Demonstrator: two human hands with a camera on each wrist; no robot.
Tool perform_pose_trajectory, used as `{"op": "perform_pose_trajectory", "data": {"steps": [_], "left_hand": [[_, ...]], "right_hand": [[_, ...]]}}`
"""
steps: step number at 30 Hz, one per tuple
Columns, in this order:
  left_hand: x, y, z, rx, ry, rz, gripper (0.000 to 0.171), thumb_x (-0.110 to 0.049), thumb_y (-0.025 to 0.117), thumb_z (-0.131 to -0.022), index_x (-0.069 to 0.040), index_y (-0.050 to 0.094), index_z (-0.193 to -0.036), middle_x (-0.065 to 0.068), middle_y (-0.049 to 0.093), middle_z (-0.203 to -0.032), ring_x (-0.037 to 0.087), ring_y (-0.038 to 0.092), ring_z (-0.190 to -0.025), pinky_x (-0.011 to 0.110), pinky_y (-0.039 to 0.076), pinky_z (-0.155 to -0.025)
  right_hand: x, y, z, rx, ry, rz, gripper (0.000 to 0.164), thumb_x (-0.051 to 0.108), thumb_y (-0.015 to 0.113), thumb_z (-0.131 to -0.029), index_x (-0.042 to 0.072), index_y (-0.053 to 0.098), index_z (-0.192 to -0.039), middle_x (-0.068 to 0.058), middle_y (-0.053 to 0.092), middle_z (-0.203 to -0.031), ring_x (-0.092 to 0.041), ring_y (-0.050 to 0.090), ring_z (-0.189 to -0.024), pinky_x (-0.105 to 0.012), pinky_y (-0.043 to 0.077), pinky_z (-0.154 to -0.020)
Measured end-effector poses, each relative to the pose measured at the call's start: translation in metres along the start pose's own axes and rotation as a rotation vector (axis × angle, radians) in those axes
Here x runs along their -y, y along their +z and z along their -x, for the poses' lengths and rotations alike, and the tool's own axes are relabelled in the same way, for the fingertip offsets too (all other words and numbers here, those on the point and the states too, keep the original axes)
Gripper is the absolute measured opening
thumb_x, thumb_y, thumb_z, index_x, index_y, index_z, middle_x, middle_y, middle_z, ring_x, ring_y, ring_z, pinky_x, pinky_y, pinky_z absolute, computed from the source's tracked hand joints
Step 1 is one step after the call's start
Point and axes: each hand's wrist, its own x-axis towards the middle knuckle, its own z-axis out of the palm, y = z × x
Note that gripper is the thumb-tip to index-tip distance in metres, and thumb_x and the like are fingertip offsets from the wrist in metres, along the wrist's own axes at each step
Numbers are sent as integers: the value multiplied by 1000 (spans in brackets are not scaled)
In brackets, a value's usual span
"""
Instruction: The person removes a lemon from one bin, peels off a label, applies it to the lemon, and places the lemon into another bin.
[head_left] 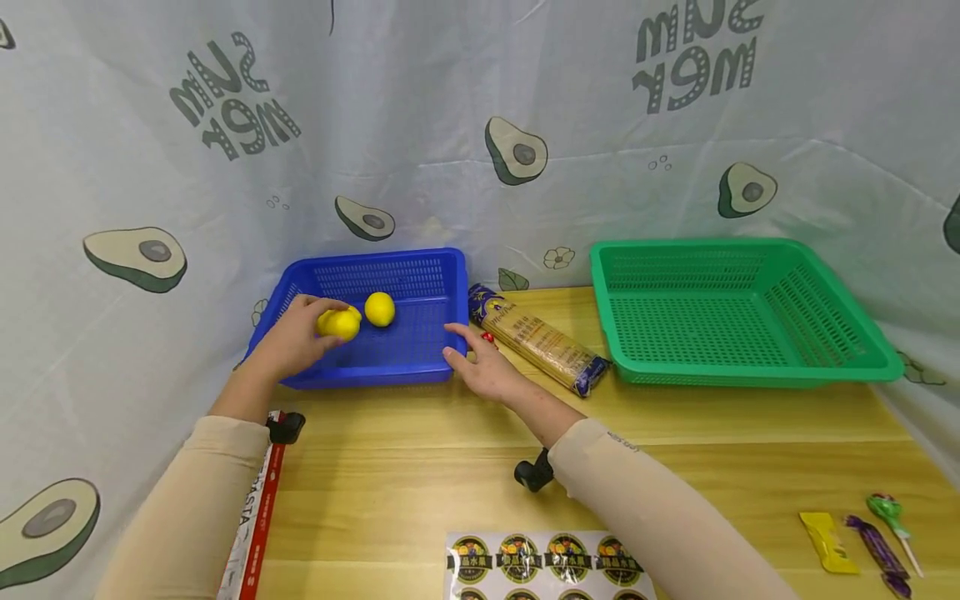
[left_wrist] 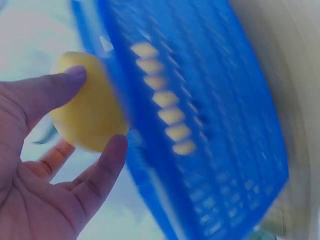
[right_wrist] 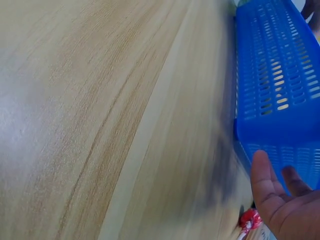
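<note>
"Yellow, smooth oval lemon [head_left: 341, 325]: location?"

"In the left hand [head_left: 300, 331], thumb and fingers gripping it, over the near left part of a blue rectangular plastic basket [head_left: 375, 377] with slotted walls."

"Second of the kind?"

"One round yellow lemon [head_left: 380, 309], inside the basket, right of the held one."

"Right hand [head_left: 487, 369]?"

"Thumb and forefinger spread loosely apart, at the basket's right end; whether the fingertips touch the rim is hard to tell."

"Alongside?"

"One small red-and-white wrapped item [right_wrist: 250, 218]; one long gold-and-navy pasta packet [head_left: 540, 337], slanted, left of a green rectangular plastic basket [head_left: 750, 375]."

"Near side?"

"On the pale wooden table [head_left: 375, 483]: a red-and-white pasta box [head_left: 261, 525], left; a sheet of round dark stickers [head_left: 525, 562], middle; a yellow wrapped sweet [head_left: 827, 542], a purple wrapped sweet [head_left: 873, 546] and a green-headed lollipop [head_left: 885, 507], right."
</note>
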Motion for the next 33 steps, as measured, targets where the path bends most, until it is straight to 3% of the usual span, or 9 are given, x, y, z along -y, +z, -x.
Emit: {"op": "perform_pose_trajectory", "data": {"steps": [5, 7, 11, 15, 20, 24, 27, 30, 33], "left_hand": [[-23, -2, 37, -166, 15, 171, 50, -16, 68, -99, -11, 52, -146, 28, 34, -151, 45, 51, -121, 57, 50, -101], [-31, 1, 52, -236, 22, 266, 51, -13, 70, -97, -10, 54, -146, 27, 34, -150, 43, 54, -118, 38, 55, -97], [-43, 17, 81, -354, 14, 456, 52, -9, 72, -95, -9, 55, -144, 23, 34, -148, 40, 52, -121, 6, 46, -89], [-52, 40, 105, -401, 15, 607, 53, -4, 73, -93, -9, 54, -142, 17, 37, -149, 25, 50, -118, 4, 48, -88], [-58, 76, 122, -305, 77, 681, 54, 0, 75, -90, -11, 57, -140, 15, 47, -151, 15, 58, -118, 15, 52, -97], [-65, 106, 126, -185, 74, 665, 58, -2, 80, -85, -13, 59, -139, 14, 54, -146, 29, 59, -123, 29, 53, -105], [-72, 125, 126, -91, 44, 672, 62, -5, 84, -83, -14, 60, -139, 10, 57, -143, 35, 59, -126, 37, 53, -106], [-81, 140, 124, -17, 55, 669, 60, -7, 86, -81, -13, 62, -136, 9, 58, -140, 33, 60, -125, 35, 56, -101], [-91, 150, 119, 37, 118, 628, 56, -8, 86, -81, -12, 64, -132, 8, 57, -136, 27, 60, -121, 31, 58, -97]], "right_hand": [[0, 1, 0, 2, 1, -23, 50, 33, 51, -107, 26, 40, -155, -22, 52, -147, -36, 56, -131, -50, 49, -105], [1, 1, 0, -1, 1, -32, 50, 33, 52, -107, 27, 40, -155, -22, 52, -148, -37, 56, -131, -50, 49, -104], [2, 0, 0, 3, 11, -33, 51, 35, 52, -107, 28, 39, -155, -22, 52, -149, -37, 58, -128, -49, 51, -101], [1, -1, 0, 11, 33, -26, 51, 38, 52, -107, 30, 39, -155, -22, 52, -148, -37, 61, -122, -45, 55, -93], [1, -3, 1, 9, 41, 3, 49, 38, 53, -106, 29, 43, -153, -19, 53, -148, -36, 59, -126, -46, 55, -96], [1, -7, 2, 19, 16, 27, 50, 38, 53, -106, 26, 44, -154, -18, 49, -152, -36, 57, -130, -49, 53, -102], [3, -17, 9, 5, -4, 40, 53, 40, 54, -105, 26, 42, -155, -18, 46, -155, -35, 57, -125, -48, 53, -98], [5, -33, 24, -38, -10, 55, 55, 44, 53, -105, 29, 41, -156, -16, 44, -157, -37, 57, -126, -50, 54, -96], [3, -51, 47, -80, 1, 63, 54, 47, 52, -105, 31, 40, -156, -15, 43, -159, -41, 54, -134, -58, 54, -100]]}}
